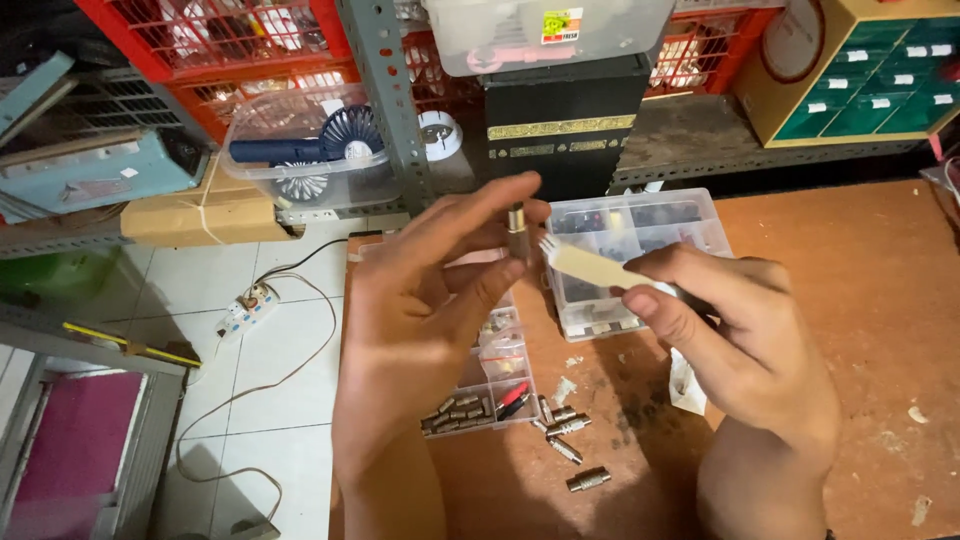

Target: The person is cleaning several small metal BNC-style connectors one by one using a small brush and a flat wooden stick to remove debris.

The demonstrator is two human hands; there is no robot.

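Left hand pinches small metal connector upright between thumb and fingertips; right hand grips cream plastic fork-tipped stick, prongs just beside connector, over wooden table.

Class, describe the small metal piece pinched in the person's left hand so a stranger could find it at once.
Start at the worn brown table, then the clear compartment box near its back edge. In front of it, the left hand pinches a small metal connector upright; unlike those lying loose on the table, it is lifted.
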